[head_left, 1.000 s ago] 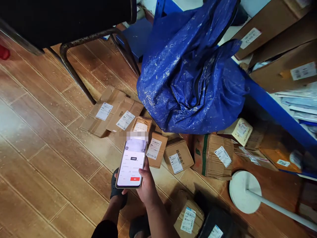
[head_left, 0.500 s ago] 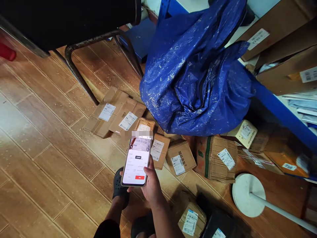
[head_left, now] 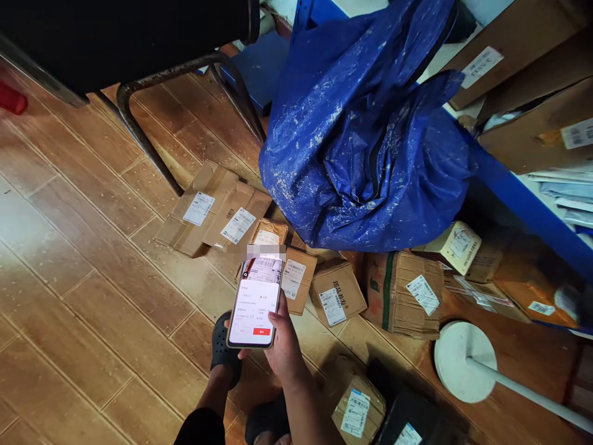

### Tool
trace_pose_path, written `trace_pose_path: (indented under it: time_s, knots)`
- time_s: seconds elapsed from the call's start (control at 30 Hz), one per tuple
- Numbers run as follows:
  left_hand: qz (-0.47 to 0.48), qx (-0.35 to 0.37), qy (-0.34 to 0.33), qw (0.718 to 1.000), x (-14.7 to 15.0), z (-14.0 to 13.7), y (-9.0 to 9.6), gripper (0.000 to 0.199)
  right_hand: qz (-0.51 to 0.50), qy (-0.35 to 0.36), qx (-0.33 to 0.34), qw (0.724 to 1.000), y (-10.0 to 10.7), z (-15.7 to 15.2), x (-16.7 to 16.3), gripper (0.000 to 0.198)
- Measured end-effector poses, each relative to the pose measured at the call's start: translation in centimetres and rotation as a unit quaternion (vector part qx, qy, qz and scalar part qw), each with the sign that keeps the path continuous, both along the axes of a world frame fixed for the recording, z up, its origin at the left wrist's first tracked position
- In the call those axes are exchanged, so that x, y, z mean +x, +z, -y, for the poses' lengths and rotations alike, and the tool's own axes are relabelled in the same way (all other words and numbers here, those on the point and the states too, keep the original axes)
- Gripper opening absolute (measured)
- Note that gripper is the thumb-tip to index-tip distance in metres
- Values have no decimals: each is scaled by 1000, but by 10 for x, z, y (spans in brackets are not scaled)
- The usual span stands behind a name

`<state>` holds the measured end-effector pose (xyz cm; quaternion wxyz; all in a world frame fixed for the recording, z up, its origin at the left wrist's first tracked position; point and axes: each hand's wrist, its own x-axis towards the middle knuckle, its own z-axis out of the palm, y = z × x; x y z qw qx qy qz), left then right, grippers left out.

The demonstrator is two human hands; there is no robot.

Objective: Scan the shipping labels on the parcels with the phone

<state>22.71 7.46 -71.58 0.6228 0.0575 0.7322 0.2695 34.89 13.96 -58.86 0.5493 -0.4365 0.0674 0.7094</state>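
My right hand (head_left: 282, 346) holds a smartphone (head_left: 256, 303) upright over the floor, thumb on its right edge and fingers under it. Its lit screen shows a barcode image at the top and a red button near the bottom. Just beyond the phone a row of labelled cardboard parcels lies on the wooden floor: a small box (head_left: 267, 232), a flat box (head_left: 299, 278) and a square box (head_left: 337, 293). My left hand is out of view. My feet in black sandals (head_left: 225, 352) stand below the phone.
A large blue bag (head_left: 361, 136) slumps against a blue shelf (head_left: 523, 210) loaded with cartons. Flat parcels (head_left: 210, 207) lie at the left, under a black chair with a metal leg (head_left: 139, 133). A white round stand base (head_left: 463, 361) and more boxes (head_left: 359, 411) sit at the right.
The phone and my hand have shifted slightly right and up. The screen has changed from a mostly white form to one with a barcode image at the top.
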Motion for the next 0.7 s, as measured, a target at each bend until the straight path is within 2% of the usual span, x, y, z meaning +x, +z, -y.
trace_pose_path:
  time_s: [0.17,0.3,0.47,0.7]
  knots:
    - [10,48,-29,998,-2,3,-4,28,5,17,6,1000,2,1,2,74]
    - [16,61,-38,997,-5,9,-6,20,5,54,50,997,4,3,6,72]
    - [19,54,-38,998,-8,14,-7,17,7,89,67,994,7,6,10,72]
    - [19,17,-24,999,-11,20,-13,16,46,78,50,995,3,7,8,71]
